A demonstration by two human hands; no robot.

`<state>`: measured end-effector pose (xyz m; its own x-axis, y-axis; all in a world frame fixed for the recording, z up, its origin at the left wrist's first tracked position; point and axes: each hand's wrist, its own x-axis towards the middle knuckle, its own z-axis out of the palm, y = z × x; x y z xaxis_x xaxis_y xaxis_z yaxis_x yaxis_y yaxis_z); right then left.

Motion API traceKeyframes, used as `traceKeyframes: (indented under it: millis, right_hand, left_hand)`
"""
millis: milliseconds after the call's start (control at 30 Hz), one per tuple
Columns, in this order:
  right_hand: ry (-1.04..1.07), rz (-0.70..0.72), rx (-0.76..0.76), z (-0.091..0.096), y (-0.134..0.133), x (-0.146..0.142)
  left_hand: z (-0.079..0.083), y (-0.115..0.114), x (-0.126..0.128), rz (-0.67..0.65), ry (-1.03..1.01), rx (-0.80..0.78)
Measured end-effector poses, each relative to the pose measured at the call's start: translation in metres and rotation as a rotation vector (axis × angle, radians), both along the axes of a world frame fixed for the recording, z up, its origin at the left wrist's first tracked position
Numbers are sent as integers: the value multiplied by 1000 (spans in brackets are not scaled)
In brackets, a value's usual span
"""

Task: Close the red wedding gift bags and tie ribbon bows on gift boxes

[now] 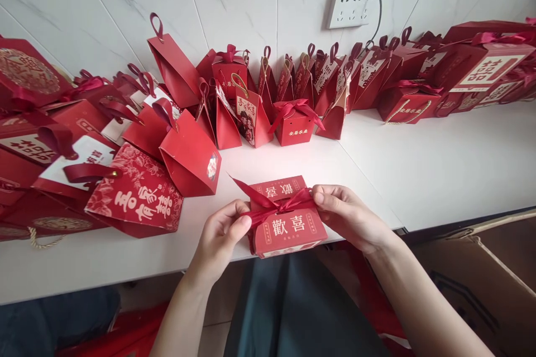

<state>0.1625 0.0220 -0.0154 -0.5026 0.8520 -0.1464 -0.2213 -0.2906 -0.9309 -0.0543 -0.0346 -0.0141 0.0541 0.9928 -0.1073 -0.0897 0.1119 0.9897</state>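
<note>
A small red gift box (288, 230) with white characters lies at the front edge of the white table (439, 167). A red satin ribbon (274, 205) crosses its top in a knot, with one tail pointing up and left. My left hand (221, 237) pinches the ribbon at the box's left side, thumb and fingers closed. My right hand (349, 215) grips the ribbon's right end, fingers closed, resting against the box's right side.
Many red gift bags and boxes crowd the back and left of the table, among them a floral bag (136, 195), a folded bag (190, 156) and a bowed box (294, 122). A wall socket (349, 7) hangs above. An open cardboard carton (481, 279) stands at lower right.
</note>
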Motion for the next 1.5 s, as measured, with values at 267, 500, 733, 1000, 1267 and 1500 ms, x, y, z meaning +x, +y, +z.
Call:
traceKeyframes:
  millis: [267,500,733,1000,1267,1500]
  right_hand:
    - [-98,48,103,1,5,8]
    - [-595,-306,696,48,15,-5]
    - [-753,78,854,64,21,-42]
    - [-781,146,728,60,31,-39]
    - [-731,32,687,59,38,-38]
    - [-799,186,522,52,51,29]
  left_hand:
    - [-4,4,4,71,-77,7]
    - [15,2,3,154,242,128]
    - [22,-5,15,220,518,91]
    - [16,-1,6,40,765,529]
    - [22,1,6,-56,843,629]
    - [26,3,5,-78,887,670]
